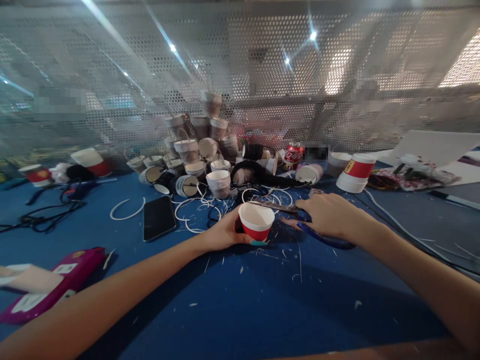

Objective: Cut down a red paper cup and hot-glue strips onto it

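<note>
A red and white paper cup stands in the middle of the view, its rim uneven. My left hand is wrapped round its left side, with the thumb across the front. My right hand grips a pair of scissors with dark blue handles. Their blades point left and reach the far side of the cup's rim; whether they touch the paper I cannot tell. White rings and thin strips of paper lie just behind the cup.
Behind the hands is a pile of small wrapped cups with a red drink can beside it. Stacked paper cups stand right. A phone and purple pouch lie left. A cable crosses the right side.
</note>
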`<action>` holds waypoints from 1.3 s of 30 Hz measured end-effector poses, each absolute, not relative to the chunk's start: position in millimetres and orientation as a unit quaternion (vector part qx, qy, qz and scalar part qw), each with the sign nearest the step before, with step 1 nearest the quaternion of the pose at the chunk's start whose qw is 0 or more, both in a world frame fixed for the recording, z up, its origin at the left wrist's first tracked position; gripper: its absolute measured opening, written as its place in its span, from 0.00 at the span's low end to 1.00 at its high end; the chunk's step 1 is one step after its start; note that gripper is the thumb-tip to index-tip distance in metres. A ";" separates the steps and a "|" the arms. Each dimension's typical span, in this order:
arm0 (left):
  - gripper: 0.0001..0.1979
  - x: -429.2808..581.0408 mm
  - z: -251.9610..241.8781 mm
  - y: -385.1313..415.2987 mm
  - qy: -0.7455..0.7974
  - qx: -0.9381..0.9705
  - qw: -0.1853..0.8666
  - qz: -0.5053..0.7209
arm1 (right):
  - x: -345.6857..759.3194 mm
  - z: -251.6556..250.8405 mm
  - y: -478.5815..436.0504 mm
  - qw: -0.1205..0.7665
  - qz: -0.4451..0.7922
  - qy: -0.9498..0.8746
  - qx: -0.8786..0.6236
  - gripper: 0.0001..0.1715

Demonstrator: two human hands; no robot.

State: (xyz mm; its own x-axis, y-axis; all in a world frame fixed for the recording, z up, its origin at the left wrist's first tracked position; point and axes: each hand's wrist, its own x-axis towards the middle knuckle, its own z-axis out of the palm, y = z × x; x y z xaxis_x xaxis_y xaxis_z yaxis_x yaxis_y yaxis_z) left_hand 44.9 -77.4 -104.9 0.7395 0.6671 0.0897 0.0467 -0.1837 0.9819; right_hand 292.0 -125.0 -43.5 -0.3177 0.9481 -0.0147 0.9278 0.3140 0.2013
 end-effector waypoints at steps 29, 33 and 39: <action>0.34 50.6 -106.7 -78.9 0.219 0.759 0.557 0.256 | 286.3 -44.0 -123.9 0.085 0.106 0.812 0.567 0.34; 0.34 49.9 -107.2 -78.1 0.223 0.754 0.561 0.261 | 290.6 -44.7 -121.6 0.077 0.124 0.806 0.574 0.33; 0.37 49.1 -110.8 -76.4 0.240 0.732 0.579 0.267 | 300.8 -38.4 -119.9 0.024 0.095 0.818 0.567 0.32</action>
State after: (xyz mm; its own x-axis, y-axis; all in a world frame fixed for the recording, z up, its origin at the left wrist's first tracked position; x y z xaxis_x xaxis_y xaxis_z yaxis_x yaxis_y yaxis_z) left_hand 49.1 -76.4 -110.8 0.7429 0.6599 0.1129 0.0419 -0.2142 0.9759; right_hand 300.8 -119.9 -38.4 -0.3561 0.9319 0.0688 0.9227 0.3390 0.1834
